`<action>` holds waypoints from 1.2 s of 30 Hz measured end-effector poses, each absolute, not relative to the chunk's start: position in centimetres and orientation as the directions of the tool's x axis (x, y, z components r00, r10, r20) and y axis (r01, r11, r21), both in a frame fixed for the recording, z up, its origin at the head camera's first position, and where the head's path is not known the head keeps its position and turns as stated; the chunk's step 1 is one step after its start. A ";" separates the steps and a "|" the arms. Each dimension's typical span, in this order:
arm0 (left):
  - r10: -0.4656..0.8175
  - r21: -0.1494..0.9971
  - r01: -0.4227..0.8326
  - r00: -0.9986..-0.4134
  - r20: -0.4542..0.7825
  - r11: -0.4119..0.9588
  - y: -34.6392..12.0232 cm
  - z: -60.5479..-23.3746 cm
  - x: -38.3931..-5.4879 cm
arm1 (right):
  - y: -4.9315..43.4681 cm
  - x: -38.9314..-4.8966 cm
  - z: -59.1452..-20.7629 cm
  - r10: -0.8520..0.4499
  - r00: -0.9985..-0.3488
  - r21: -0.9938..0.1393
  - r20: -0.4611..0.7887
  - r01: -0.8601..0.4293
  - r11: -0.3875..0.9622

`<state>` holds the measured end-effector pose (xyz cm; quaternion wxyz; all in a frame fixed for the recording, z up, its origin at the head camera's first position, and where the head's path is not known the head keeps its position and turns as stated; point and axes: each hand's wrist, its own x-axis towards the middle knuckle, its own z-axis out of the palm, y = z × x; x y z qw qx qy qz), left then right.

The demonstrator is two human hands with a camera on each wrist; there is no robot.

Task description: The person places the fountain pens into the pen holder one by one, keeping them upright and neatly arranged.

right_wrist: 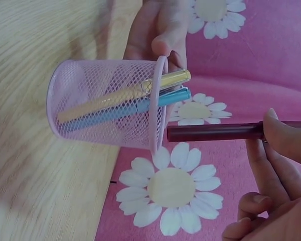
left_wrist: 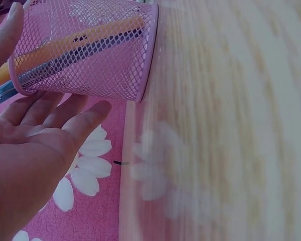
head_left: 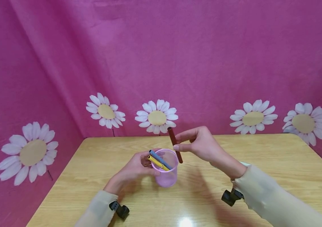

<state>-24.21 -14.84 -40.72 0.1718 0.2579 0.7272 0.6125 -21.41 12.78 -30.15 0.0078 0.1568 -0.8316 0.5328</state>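
A pink mesh pen cup [head_left: 167,180] stands upright on the table. Inside it lean a yellow pen [right_wrist: 110,103] and a blue pen [right_wrist: 125,114], their ends poking past the rim. My left hand [head_left: 138,166] holds the cup near its rim, thumb on the near side and fingers round the far side. Between thumb and fingertips, my right hand [head_left: 204,145] pinches a dark red pen [right_wrist: 215,132] around its middle. That pen is tilted beside the cup's right rim in the head view; in the right wrist view its lower end is right at the cup's mouth.
The light wood table [head_left: 98,176] meets a pink cloth [head_left: 206,63] with white daisies at its back and left. A small pale object [head_left: 245,164] lies partly hidden behind my right wrist. Black wrist cameras hang under both sleeves.
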 end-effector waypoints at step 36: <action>0.611 0.978 0.180 -0.788 0.079 0.105 -14.7 -40.2 -24.1 | 10.2 -23.2 -34.4 -0.240 -0.948 -0.937 0.207 -0.263 0.229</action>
